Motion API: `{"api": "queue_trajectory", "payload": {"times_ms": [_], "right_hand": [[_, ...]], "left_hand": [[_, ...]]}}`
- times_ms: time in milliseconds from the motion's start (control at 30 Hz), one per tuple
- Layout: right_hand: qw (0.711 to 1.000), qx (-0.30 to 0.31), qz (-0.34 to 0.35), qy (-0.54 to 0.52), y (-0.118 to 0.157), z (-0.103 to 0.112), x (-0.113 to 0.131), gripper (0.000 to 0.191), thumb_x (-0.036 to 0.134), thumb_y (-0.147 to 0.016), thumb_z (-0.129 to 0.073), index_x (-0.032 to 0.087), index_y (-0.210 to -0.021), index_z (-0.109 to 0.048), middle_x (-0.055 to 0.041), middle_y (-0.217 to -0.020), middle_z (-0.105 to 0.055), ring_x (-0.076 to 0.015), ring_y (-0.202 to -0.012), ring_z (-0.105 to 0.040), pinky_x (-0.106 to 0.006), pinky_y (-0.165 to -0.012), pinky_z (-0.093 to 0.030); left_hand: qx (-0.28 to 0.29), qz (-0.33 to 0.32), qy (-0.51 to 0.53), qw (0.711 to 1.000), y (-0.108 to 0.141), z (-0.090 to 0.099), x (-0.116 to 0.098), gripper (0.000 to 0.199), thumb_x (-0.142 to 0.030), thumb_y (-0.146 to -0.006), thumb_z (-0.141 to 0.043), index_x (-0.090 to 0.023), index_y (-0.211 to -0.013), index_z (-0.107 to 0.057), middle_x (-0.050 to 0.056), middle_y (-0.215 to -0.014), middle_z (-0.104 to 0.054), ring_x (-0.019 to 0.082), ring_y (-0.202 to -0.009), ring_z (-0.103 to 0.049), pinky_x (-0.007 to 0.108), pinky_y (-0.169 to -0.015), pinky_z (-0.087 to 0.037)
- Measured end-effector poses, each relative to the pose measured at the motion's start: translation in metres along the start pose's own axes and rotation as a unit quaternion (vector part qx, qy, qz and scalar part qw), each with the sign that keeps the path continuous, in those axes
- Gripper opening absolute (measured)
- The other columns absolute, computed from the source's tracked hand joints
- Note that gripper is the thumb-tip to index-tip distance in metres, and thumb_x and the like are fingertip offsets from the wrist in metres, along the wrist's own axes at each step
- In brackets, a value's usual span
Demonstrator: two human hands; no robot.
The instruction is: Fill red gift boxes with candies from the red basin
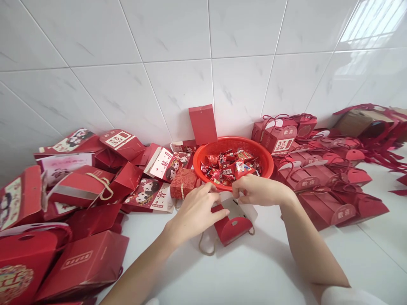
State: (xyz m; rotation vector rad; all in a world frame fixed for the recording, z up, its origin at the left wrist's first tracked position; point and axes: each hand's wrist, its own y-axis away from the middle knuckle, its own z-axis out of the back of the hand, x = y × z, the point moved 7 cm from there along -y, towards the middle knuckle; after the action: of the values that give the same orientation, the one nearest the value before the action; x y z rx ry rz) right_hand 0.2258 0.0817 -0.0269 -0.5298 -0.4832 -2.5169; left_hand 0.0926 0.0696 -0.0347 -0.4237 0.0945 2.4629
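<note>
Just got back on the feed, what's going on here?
A person has both bare hands at a small red box with its pale inside showing. The left hand is at its left side; the right hand is curled over its far end, and whether it holds anything is hidden. Just beyond sits a red basket of wrapped sweets. Mixed boxes lie jumbled to the left; matching red boxes are grouped to the right.
</note>
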Motion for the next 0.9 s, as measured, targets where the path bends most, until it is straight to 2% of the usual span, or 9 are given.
{"api": "queue_trajectory", "payload": {"times_ms": [167, 233, 333, 433, 500, 600, 667, 767, 900], "right_hand": [[0.997, 0.026, -0.042, 0.065, 0.002, -0.005, -0.003, 0.018, 0.014, -0.078, -0.065, 0.019, -0.095, -0.072, -0.0057, -0.092, -0.072, -0.0202, -0.081, -0.065, -0.026, -0.059, -0.037], [0.996, 0.028, -0.047, 0.073, 0.003, -0.005, -0.001, 0.019, 0.016, -0.079, -0.065, 0.019, -0.095, -0.072, -0.0052, -0.091, -0.073, -0.0199, -0.079, -0.065, -0.026, -0.059, -0.036], [0.996, 0.036, -0.047, 0.067, 0.005, -0.005, 0.001, 0.017, 0.017, -0.078, -0.067, 0.018, -0.095, -0.072, -0.0043, -0.09, -0.073, -0.0189, -0.077, -0.064, -0.027, -0.059, -0.035], [0.997, 0.037, -0.042, 0.055, 0.005, -0.005, 0.0, 0.02, 0.017, -0.078, -0.067, 0.019, -0.098, -0.071, -0.0043, -0.092, -0.073, -0.0191, -0.078, -0.065, -0.026, -0.06, -0.036], [0.997, 0.032, -0.041, 0.061, 0.005, -0.006, 0.0, 0.022, 0.019, -0.079, -0.067, 0.019, -0.1, -0.071, -0.005, -0.094, -0.074, -0.0203, -0.08, -0.065, -0.027, -0.059, -0.035], [0.996, 0.026, -0.034, 0.077, 0.005, -0.008, 0.001, 0.023, 0.022, -0.08, -0.067, 0.019, -0.103, -0.071, -0.0062, -0.094, -0.073, -0.0216, -0.08, -0.065, -0.027, -0.058, -0.034], [0.996, 0.025, -0.03, 0.081, 0.005, -0.009, 0.002, 0.026, 0.023, -0.08, -0.067, 0.018, -0.105, -0.071, -0.0068, -0.093, -0.073, -0.0221, -0.081, -0.065, -0.027, -0.058, -0.033], [0.996, 0.025, -0.039, 0.08, 0.006, -0.009, 0.0, 0.03, 0.024, -0.079, -0.069, 0.019, -0.108, -0.071, -0.0064, -0.094, -0.072, -0.0221, -0.082, -0.065, -0.026, -0.059, -0.034], [0.995, 0.035, -0.057, 0.08, 0.005, -0.009, -0.005, 0.033, 0.024, -0.078, -0.071, 0.021, -0.111, -0.069, -0.006, -0.095, -0.07, -0.0231, -0.086, -0.065, -0.026, -0.062, -0.036]], "left_hand": [[0.028, 0.029, -0.001, 0.999, -0.001, -0.007, 0.002, 0.037, -0.052, -0.087, -0.062, -0.023, -0.108, -0.072, 0.008, -0.107, -0.066, 0.028, -0.096, -0.066, 0.036, -0.079, -0.051], [0.013, 0.046, -0.016, 0.999, -0.004, -0.008, 0.0, 0.041, -0.056, -0.087, -0.061, -0.021, -0.106, -0.071, 0.009, -0.104, -0.065, 0.029, -0.093, -0.067, 0.037, -0.079, -0.051], [-0.005, 0.05, -0.028, 0.998, -0.006, -0.008, -0.002, 0.035, -0.05, -0.086, -0.064, -0.02, -0.102, -0.07, 0.009, -0.102, -0.064, 0.029, -0.092, -0.066, 0.038, -0.079, -0.05], [0.017, 0.04, 0.001, 0.999, -0.006, -0.01, 0.0, 0.027, -0.044, -0.084, -0.066, -0.023, -0.101, -0.07, 0.007, -0.101, -0.063, 0.027, -0.089, -0.066, 0.036, -0.077, -0.05], [0.023, 0.041, 0.012, 0.999, -0.006, -0.011, 0.001, 0.029, -0.049, -0.083, -0.066, -0.024, -0.098, -0.07, 0.006, -0.099, -0.063, 0.027, -0.087, -0.066, 0.036, -0.075, -0.05], [-0.009, 0.052, -0.006, 0.999, -0.007, -0.011, 0.001, 0.038, -0.058, -0.081, -0.066, -0.021, -0.091, -0.068, 0.007, -0.096, -0.062, 0.029, -0.09, -0.066, 0.038, -0.077, -0.051], [-0.015, 0.058, -0.011, 0.998, -0.009, -0.012, 0.0, 0.033, -0.052, -0.081, -0.068, -0.02, -0.091, -0.068, 0.008, -0.097, -0.063, 0.03, -0.091, -0.066, 0.039, -0.079, -0.051], [0.045, 0.042, 0.039, 0.997, -0.007, -0.015, 0.003, 0.028, -0.04, -0.081, -0.067, -0.023, -0.102, -0.068, 0.007, -0.108, -0.065, 0.027, -0.092, -0.067, 0.036, -0.08, -0.052], [0.117, -0.014, 0.089, 0.989, 0.002, -0.001, 0.014, 0.055, -0.043, -0.08, -0.066, -0.028, -0.132, -0.059, 0.005, -0.135, -0.06, 0.029, -0.121, -0.059, 0.034, -0.096, -0.048]]}}
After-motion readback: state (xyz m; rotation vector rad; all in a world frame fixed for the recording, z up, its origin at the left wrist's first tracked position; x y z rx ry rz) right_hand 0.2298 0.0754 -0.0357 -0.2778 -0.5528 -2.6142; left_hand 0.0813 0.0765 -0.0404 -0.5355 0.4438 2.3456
